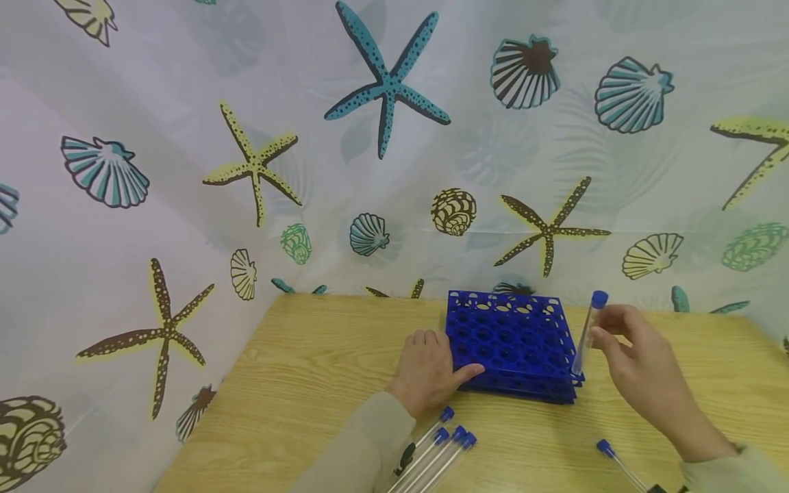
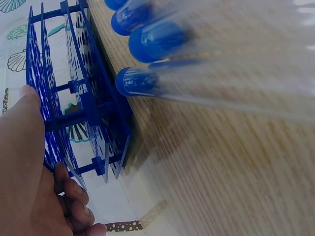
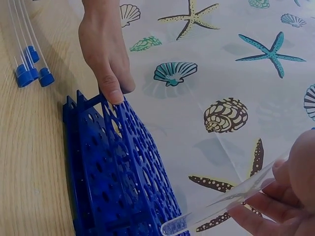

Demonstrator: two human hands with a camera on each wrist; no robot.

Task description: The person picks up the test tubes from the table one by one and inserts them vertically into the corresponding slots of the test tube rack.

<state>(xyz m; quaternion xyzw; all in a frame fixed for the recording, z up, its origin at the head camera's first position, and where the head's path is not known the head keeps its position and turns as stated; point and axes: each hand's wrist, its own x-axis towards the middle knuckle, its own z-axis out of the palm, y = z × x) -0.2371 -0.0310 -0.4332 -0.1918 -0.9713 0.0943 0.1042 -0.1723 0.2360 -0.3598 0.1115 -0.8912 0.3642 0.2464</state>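
A blue test tube rack (image 1: 505, 335) with rows of round holes stands on the table. My left hand (image 1: 427, 370) grips its near left corner, the thumb on the top edge and the fingers curled at the side, as the left wrist view shows on the rack (image 2: 74, 118). Between thumb and fingers, my right hand (image 1: 641, 370) pinches a clear test tube (image 1: 590, 332) with a blue cap. The tube leans slightly, cap up, at the rack's right end. Its rounded bottom (image 3: 174, 227) is close to the rack's top plate in the right wrist view; whether they touch I cannot tell.
Several capped tubes (image 1: 434, 459) lie on the wooden table (image 1: 320, 363) in front of the rack, by my left forearm. One more capped tube (image 1: 619, 462) lies near my right forearm. A curtain (image 1: 394, 205) printed with shells and starfish hangs behind the table.
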